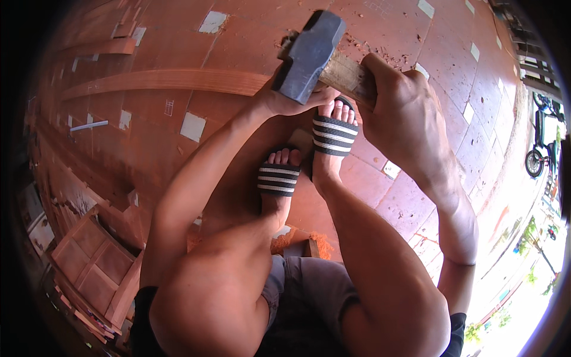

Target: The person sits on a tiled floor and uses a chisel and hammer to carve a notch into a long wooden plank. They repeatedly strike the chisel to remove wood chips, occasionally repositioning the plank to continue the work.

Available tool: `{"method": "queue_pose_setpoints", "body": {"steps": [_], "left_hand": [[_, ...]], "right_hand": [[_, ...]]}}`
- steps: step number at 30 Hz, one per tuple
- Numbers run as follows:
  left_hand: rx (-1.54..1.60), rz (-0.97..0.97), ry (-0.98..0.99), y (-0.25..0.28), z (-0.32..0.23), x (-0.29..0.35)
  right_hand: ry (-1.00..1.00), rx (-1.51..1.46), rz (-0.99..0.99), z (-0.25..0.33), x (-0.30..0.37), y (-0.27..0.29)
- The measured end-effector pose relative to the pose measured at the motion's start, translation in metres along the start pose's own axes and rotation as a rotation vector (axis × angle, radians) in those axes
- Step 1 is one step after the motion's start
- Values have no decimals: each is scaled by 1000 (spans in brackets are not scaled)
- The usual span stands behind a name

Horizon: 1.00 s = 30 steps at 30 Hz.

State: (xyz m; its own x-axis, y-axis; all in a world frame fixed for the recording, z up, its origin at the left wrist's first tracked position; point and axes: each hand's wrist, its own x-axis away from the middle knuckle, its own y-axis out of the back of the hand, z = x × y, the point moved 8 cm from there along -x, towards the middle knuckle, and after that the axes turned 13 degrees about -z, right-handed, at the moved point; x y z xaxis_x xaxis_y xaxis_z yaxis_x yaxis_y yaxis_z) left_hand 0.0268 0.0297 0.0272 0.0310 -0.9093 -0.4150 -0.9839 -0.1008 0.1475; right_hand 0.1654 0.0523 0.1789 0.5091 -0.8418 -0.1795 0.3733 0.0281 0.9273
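My right hand (404, 119) grips the big hammer (312, 56) by its wooden handle (350, 76) — it's up in front of my left hand (286, 105), near the long board (166, 81). I can't tell what that one holds.

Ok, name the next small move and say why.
Probably shift the bare left hand clear of the blocky grey metal hammer head: the head covers part of that hand in this view, while the right hand grips the pale wooden handle. Contact between head and hand cannot be told.
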Motion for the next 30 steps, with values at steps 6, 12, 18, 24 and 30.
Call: {"method": "queue_pose_setpoints", "body": {"steps": [6,12,18,24,30], "left_hand": [[53,180,218,-10,15,5],[118,72,148,-2,19,19],[-20,-122,-64,9,-5,-35],[334,-200,48,27,3,-46],[406,-210,78,27,0,-39]], "right_hand": [[-101,-227,-124,5,1,17],[62,-17,68,3,0,-17],[-50,-164,-79,3,-8,17],[-95,-114,-104,-15,-5,18],[-132,-85,-96,-16,-2,24]]}}
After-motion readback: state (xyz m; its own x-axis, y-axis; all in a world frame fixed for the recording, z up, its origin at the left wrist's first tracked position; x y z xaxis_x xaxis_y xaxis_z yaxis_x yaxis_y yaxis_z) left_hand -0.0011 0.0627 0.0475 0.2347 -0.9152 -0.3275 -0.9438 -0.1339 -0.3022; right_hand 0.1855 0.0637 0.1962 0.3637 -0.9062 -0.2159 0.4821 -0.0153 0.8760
